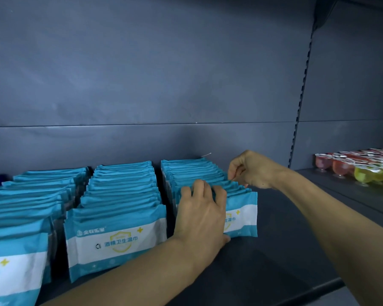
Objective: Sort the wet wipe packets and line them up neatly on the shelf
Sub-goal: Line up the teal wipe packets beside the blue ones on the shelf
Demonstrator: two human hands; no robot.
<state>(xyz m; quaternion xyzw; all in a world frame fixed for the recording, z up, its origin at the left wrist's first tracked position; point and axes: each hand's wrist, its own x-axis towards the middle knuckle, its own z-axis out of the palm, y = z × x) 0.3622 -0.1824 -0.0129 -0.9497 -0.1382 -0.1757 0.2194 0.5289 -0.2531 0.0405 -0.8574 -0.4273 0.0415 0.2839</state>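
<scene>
Three rows of blue-and-white wet wipe packets stand upright on the dark shelf [274, 250]: a left row [20, 217], a middle row [119, 195] and a right row [192, 171]. My left hand [201, 215] lies over the front packet [241, 215] of the right row, fingers hooked over its top edge and thumb at its lower edge. My right hand [250, 171] is at the right side of that row, farther back, its fingertips pinching the right edges of the packets.
Small cups of red, orange and yellow-green jelly [363, 171] stand on the neighbouring shelf section to the right, past a slotted upright [301, 102]. The grey back wall [142, 85] rises behind the rows. Bare shelf lies right of the right row.
</scene>
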